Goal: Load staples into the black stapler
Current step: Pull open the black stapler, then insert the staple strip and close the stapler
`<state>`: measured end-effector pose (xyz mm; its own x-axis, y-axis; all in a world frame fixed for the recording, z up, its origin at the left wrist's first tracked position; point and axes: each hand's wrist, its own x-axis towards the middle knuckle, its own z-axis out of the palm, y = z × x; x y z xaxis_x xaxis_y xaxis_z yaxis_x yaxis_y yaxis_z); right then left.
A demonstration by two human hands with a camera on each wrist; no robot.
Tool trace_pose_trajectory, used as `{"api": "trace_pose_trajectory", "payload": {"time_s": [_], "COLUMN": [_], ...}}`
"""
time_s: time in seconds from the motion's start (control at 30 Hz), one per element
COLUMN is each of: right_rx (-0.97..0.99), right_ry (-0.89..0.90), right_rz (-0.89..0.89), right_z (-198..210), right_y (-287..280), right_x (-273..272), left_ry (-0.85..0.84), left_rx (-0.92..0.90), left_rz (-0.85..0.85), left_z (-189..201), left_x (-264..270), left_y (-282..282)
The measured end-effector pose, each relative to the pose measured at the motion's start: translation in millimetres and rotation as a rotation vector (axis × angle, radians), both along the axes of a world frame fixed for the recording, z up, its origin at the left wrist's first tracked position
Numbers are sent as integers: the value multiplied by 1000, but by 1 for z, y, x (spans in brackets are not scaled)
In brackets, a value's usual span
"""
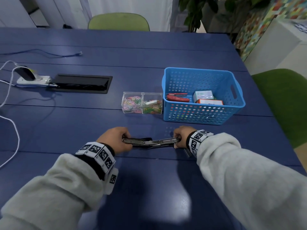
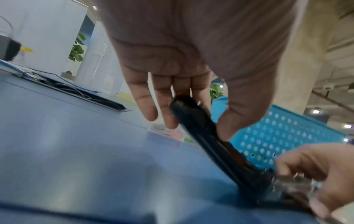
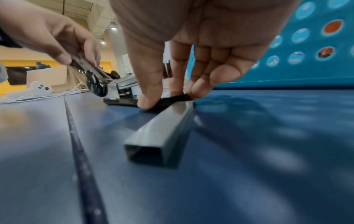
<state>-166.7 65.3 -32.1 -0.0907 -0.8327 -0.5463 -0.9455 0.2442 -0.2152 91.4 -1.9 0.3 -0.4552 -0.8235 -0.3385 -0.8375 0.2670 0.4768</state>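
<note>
The black stapler (image 1: 149, 141) lies swung open on the blue table (image 1: 149, 188), stretched out between both hands. My left hand (image 1: 125, 138) pinches the lifted top arm between thumb and fingers; the left wrist view shows that arm's black back (image 2: 220, 148) in the left hand (image 2: 195, 125). My right hand (image 1: 177, 141) grips the other end, and in the right wrist view the right hand (image 3: 170, 98) pinches the black base against the table, with the stapler's metal magazine (image 3: 124, 84) beyond it. A grey strip of staples (image 3: 162, 133) lies loose on the table under my right wrist, the staple strip (image 1: 187, 152) just showing in the head view.
A blue perforated basket (image 1: 235, 103) behind my right hand holds a red stapler (image 1: 177, 97) and small boxes. A clear two-part box of paper clips (image 1: 142, 102) stands left of it. A black cable hatch (image 1: 81, 83), power strip (image 1: 33, 79) and cables lie far left.
</note>
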Motion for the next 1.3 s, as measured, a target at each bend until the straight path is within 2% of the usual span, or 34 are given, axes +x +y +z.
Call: {"api": "trace_pose_trajectory", "payload": {"time_s": [0.13,0.23,0.4,0.6,0.73,0.97,1.03,1.1,1.2,1.3], "right_rx": [-11,-12,-25,-37,76,157,109,-24,-166,-123], "right_ry": [11,10,3,10,113,141,116,29,-73,-29], "right_rz": [-4,-14,-44,-179,-215,-244,-260,-297,-213,-27], "right_z": [-1,-1,-2,-3,-3,2,10,20,34,34], "right_y": [0,0,3,21,37,51,55,56,50,40], "right_x": [1,2,3,-2,-8,-11,-13,-12,-1,17], "left_ry": [-147,-147,-178,-255,-307,-280,-273,-269,-255,-236], "left_rx": [13,58,84,42,11,15,14,13,10,13], "left_rz": [-77,-129,-330,-473,-521,-543,-556,-567,-585,-591], "left_z": [-16,-25,-27,-24,-24,-27,-28,-28,-29,-30], "left_x": [5,-4,-29,-53,-55,-51,-49,-48,-47,-47], "left_y": [2,7,17,18,17,14,12,11,12,12]}}
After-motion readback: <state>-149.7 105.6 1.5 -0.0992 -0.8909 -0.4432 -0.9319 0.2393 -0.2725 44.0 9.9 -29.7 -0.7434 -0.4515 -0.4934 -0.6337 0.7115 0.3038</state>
